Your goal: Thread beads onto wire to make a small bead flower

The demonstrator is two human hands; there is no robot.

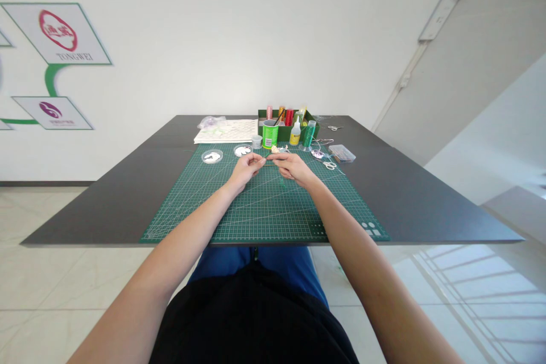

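Observation:
My left hand [247, 170] and my right hand [292, 166] meet above the green cutting mat [256, 210], fingertips pinched close together. Between them runs a thin green thread [268, 155], too fine to follow clearly; faint green strands [282, 182] hang below my right hand. Just beyond the fingers lies a small cream-coloured piece [279, 149], partly hidden by my right hand. Two shallow clear dishes with white pieces stand to the left, a nearer dish [212, 156] and a farther dish [243, 151].
Behind the hands stand a green can [270, 133], a glue bottle [294, 132], a green thread spool [309, 134] and a dark green box [314, 120] of spools. Scissors [329, 165] and a clear plastic case [342, 153] lie to the right. White cloth [230, 132] lies back left.

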